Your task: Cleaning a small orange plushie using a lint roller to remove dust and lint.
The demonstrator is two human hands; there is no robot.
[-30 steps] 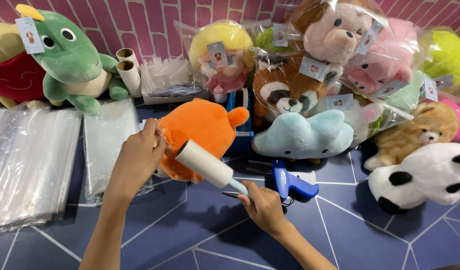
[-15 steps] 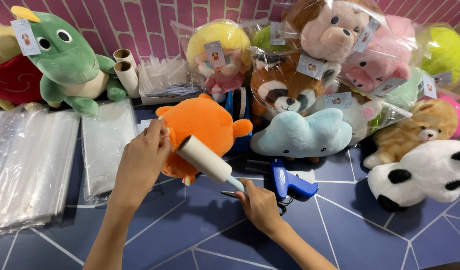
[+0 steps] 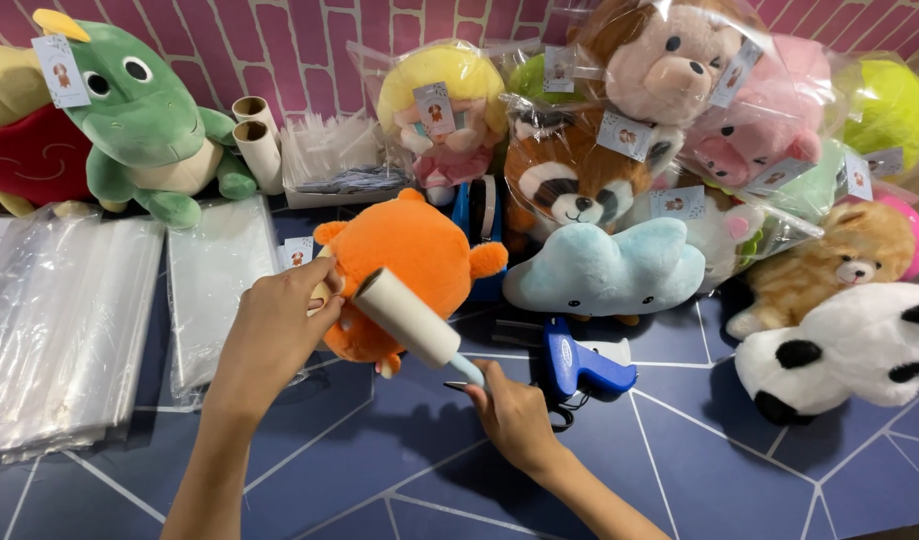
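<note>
the dark blue table (image 3: 699,470) with pale angular lines is lying under everything, and the pink brick-pattern wall (image 3: 309,50) is rising behind it. a big green dinosaur plush (image 3: 149,130) is sitting at the far left, with stacks of clear plastic bags (image 3: 59,320) lying flat below it. a heap of bagged plush toys (image 3: 669,110) is crowding the far right, and a white and black plush (image 3: 849,350) is lying at the right edge. a pale blue cloud plush (image 3: 604,268) is resting near the middle. the orange plush (image 3: 404,265) is sitting just left of centre on the table, tilted toward the person. the left hand (image 3: 274,335) is gripping the orange plush at its left side, fingers curled onto the fabric. the right hand (image 3: 514,415) is closing its fingers around the handle of the lint roller (image 3: 407,318), whose white roll is lying against the front of the orange plush. a blue tagging gun (image 3: 579,362) is lying just beside the right hand. two cardboard tubes (image 3: 259,140) are standing by the wall.
</note>
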